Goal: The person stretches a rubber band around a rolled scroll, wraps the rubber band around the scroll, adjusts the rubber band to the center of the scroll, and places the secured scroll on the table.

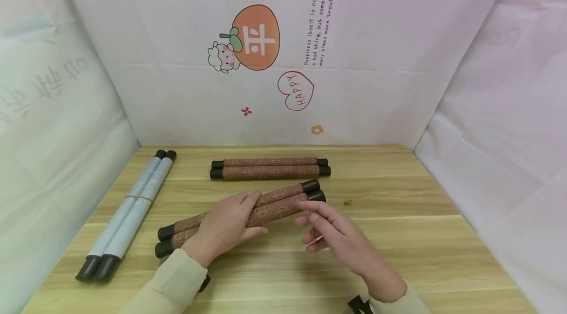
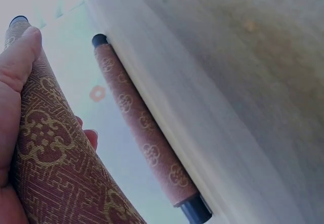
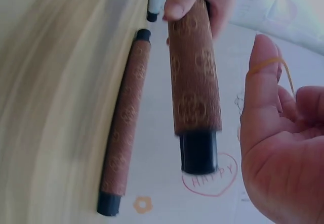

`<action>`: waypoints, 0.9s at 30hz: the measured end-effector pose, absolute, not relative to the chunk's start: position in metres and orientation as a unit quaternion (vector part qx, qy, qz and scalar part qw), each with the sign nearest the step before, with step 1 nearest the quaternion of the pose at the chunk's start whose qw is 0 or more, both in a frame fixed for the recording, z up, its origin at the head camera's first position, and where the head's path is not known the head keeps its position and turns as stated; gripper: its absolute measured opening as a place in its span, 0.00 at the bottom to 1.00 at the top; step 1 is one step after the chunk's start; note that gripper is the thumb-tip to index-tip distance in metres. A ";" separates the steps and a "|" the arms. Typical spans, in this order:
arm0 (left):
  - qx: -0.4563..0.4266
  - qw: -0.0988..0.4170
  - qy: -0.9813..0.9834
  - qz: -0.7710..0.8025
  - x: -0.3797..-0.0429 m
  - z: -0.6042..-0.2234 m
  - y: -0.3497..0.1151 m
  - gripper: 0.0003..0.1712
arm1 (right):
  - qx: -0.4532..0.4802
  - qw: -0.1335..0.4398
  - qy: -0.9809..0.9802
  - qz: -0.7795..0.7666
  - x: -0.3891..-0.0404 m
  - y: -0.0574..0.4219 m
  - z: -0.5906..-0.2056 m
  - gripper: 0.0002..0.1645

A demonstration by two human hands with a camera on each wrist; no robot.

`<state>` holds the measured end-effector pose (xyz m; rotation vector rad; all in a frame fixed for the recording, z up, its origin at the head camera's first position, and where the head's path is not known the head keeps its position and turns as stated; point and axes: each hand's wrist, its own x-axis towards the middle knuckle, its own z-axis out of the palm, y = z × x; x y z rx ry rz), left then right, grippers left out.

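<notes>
Gripping two brown scrolls [image 1: 283, 208] side by side in the left hand [image 1: 228, 223], with fingers clamped over the middle, out over the front of the bench [image 1: 398, 240]. Would guess at banding the two together, like the grey pair [image 1: 132, 220] off to the left. Squeeze hard enough to stop any rolling, and even up the black caps first. Now for the right hand [image 1: 338, 233], just beside the far end: got fingers part bent with gaps between, hooked into the band [image 3: 277, 59]. Would spread those wider to open the loop before going over both caps. Then ease it along to the middle instead of letting it snap, to avoid rucking the cloth. Mind the back pair [image 1: 270, 171], lying close behind.

As for views: from the head, can see both held scrolls but only a thin trace of band. Check the right wrist for that: can see it plainly looped over one digit, with a bare cap nearby. From the left wrist, get the weave and thumb close up, but no grey pair at all.
</notes>
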<state>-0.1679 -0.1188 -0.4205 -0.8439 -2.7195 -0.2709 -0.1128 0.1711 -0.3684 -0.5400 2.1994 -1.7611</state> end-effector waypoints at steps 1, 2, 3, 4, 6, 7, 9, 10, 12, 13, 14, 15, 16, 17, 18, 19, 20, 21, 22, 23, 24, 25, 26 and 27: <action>-0.296 0.146 -0.939 -0.093 -0.166 -0.420 -0.121 0.50 | -0.186 0.127 0.764 -0.605 -0.113 0.173 -0.367 0.27; -0.299 0.152 -0.937 -0.094 -0.164 -0.418 -0.122 0.50 | -0.182 0.116 0.771 -0.599 -0.114 0.174 -0.366 0.26; -0.302 0.158 -0.935 -0.093 -0.162 -0.417 -0.124 0.49 | -0.176 0.102 0.778 -0.594 -0.114 0.175 -0.365 0.24; -0.305 0.165 -0.933 -0.094 -0.160 -0.416 -0.125 0.49 | -0.169 0.089 0.786 -0.588 -0.114 0.176 -0.363 0.23; -0.310 0.177 -0.929 -0.097 -0.156 -0.413 -0.127 0.48 | -0.147 0.062 0.801 -0.577 -0.115 0.179 -0.361 0.20; -0.310 0.183 -0.928 -0.099 -0.155 -0.412 -0.128 0.48 | -0.135 0.049 0.807 -0.572 -0.115 0.179 -0.359 0.18; -0.310 0.190 -0.926 -0.103 -0.152 -0.410 -0.130 0.48 | -0.113 0.030 0.816 -0.566 -0.116 0.181 -0.357 0.17; -0.310 0.193 -0.925 -0.105 -0.151 -0.409 -0.130 0.48 | -0.105 0.023 0.819 -0.564 -0.116 0.183 -0.356 0.17; -0.310 0.198 -0.924 -0.106 -0.148 -0.407 -0.131 0.48 | -0.093 0.015 0.824 -0.559 -0.117 0.185 -0.355 0.19; -0.311 0.201 -0.923 -0.106 -0.147 -0.406 -0.131 0.48 | -0.092 0.013 0.826 -0.556 -0.117 0.186 -0.354 0.21; -0.311 0.202 -0.923 -0.106 -0.147 -0.406 -0.131 0.49 | -0.092 0.012 0.828 -0.554 -0.117 0.188 -0.354 0.22; -0.312 0.205 -0.922 -0.105 -0.146 -0.405 -0.132 0.49 | -0.093 0.012 0.829 -0.552 -0.118 0.189 -0.354 0.24; -0.313 0.206 -0.921 -0.105 -0.145 -0.404 -0.132 0.48 | -0.094 0.012 0.830 -0.549 -0.119 0.191 -0.353 0.26; -0.313 0.207 -0.921 -0.103 -0.144 -0.404 -0.132 0.48 | -0.095 0.014 0.831 -0.548 -0.120 0.192 -0.353 0.27; -0.312 0.208 -0.922 -0.103 -0.143 -0.403 -0.132 0.48 | -0.095 0.017 0.832 -0.547 -0.121 0.193 -0.353 0.29; -0.311 0.208 -0.922 -0.104 -0.142 -0.403 -0.132 0.48 | -0.098 0.021 0.831 -0.547 -0.122 0.194 -0.353 0.31; -0.311 0.207 -0.922 -0.103 -0.141 -0.402 -0.131 0.48 | -0.100 0.026 0.830 -0.547 -0.123 0.195 -0.354 0.33; -0.311 0.205 -0.922 -0.104 -0.140 -0.401 -0.131 0.48 | -0.101 0.033 0.829 -0.549 -0.124 0.196 -0.354 0.35; -0.312 0.205 -0.922 -0.105 -0.140 -0.401 -0.130 0.48 | -0.106 0.041 0.826 -0.552 -0.125 0.197 -0.355 0.37; -0.315 0.205 -0.921 -0.106 -0.139 -0.400 -0.129 0.48 | -0.111 0.050 0.824 -0.554 -0.126 0.197 -0.355 0.39; -0.318 0.205 -0.920 -0.106 -0.139 -0.399 -0.128 0.48 | -0.119 0.060 0.821 -0.556 -0.127 0.198 -0.356 0.40; -0.322 0.206 -0.918 -0.106 -0.138 -0.398 -0.127 0.48 | -0.126 0.069 0.817 -0.558 -0.128 0.198 -0.356 0.41; -0.326 0.207 -0.916 -0.105 -0.138 -0.397 -0.126 0.48 | -0.133 0.078 0.814 -0.560 -0.129 0.199 -0.357 0.42; -0.332 0.208 -0.914 -0.105 -0.138 -0.396 -0.125 0.48 | -0.140 0.087 0.810 -0.563 -0.130 0.199 -0.358 0.43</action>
